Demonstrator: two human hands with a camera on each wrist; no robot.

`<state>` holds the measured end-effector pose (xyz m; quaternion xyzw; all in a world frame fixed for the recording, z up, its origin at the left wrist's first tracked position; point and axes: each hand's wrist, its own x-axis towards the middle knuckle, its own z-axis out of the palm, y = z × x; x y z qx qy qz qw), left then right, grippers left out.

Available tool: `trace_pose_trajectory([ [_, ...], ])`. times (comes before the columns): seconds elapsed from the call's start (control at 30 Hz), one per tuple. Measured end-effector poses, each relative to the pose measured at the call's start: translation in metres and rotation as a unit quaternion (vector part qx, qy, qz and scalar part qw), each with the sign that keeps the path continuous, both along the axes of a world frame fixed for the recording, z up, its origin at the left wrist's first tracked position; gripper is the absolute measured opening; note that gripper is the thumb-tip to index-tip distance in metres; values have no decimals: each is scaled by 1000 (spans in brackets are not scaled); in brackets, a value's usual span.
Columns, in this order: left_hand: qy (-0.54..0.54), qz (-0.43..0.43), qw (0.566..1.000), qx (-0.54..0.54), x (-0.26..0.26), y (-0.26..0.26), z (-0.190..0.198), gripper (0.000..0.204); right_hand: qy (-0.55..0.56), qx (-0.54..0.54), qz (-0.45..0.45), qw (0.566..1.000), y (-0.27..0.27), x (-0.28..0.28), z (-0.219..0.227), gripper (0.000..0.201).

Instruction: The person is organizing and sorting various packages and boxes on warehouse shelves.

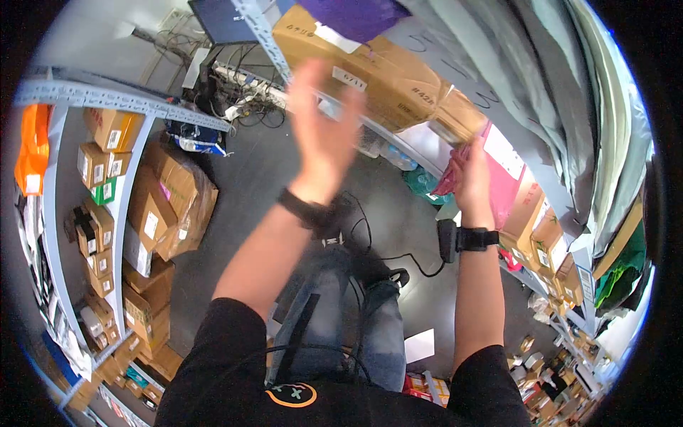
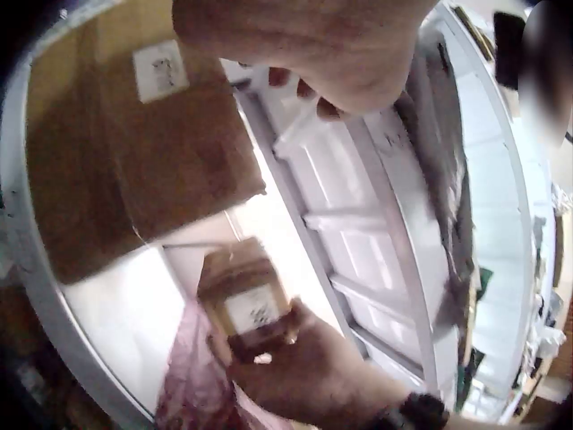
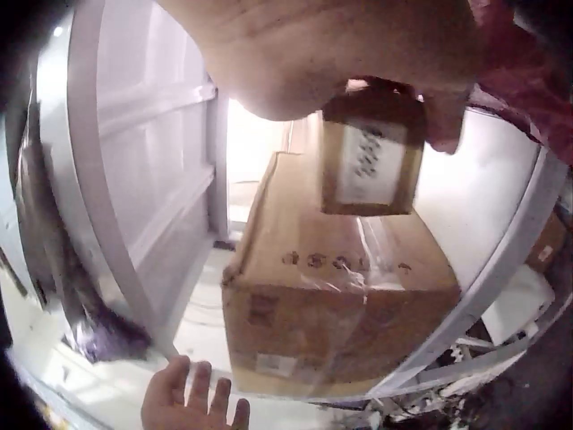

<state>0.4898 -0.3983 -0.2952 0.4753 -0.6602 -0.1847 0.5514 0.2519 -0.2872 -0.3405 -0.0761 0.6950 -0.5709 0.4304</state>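
Note:
My right hand (image 1: 473, 178) grips a small brown cardboard box (image 2: 231, 269) with a white printed label, its fingers round the box's near end. Beside that hand hangs crumpled pink plastic (image 2: 188, 376). A large taped cardboard box (image 1: 388, 78) lies on the shelf just beyond, and the small box overlaps it in the right wrist view. Blurred in the head view, my left hand (image 1: 324, 135) is raised near the large box's front side with fingers spread and nothing held. The right wrist view shows the left fingers (image 3: 177, 376) extended.
Grey folded sheets (image 1: 569, 92) drape over the shelf level above. More cartons (image 1: 541, 231) stand along this rack at right. Across the aisle, another metal rack (image 1: 131, 213) carries small boxes, with large cartons (image 1: 188, 203) beside it. Cables (image 1: 249, 99) tangle at the back.

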Motion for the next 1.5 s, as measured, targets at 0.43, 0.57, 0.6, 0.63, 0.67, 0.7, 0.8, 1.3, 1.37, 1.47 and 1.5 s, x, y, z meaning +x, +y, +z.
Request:
trace_pose_trajectory([
  [0.43,147,-75,949,268,46,-74,-26,70,170,-148,112,968,-53,104,29,80],
  [0.57,102,-93,948,287,59,-90,-33,59,232,-105,26,967,-47,104,7,75],
  [0.6,130,-114,940,293,58,-94,-33,56,221,-92,13,971,-50,99,14,73],
  [0.63,127,-123,938,298,58,-94,-36,56,207,-80,3,975,-49,95,20,71],
  [0.67,122,-131,936,303,59,-92,-41,55,202,-62,-2,978,-47,91,24,70],
  [0.7,133,-130,936,299,60,-83,-42,55,197,-45,-9,979,-46,87,30,69],
  [0.8,177,-146,929,291,56,-48,-42,58,197,-7,-22,980,-31,81,36,64],
  [1.3,544,-188,562,594,77,-2,-146,68,129,-120,25,984,24,85,7,69],
  [1.37,547,-139,574,594,72,7,-137,68,158,-86,31,983,28,92,26,69],
  [1.47,561,-143,549,603,79,26,-118,66,164,-32,55,984,37,105,47,70],
  [1.5,563,-145,545,604,85,31,-118,66,159,-42,66,984,44,111,48,70],
])
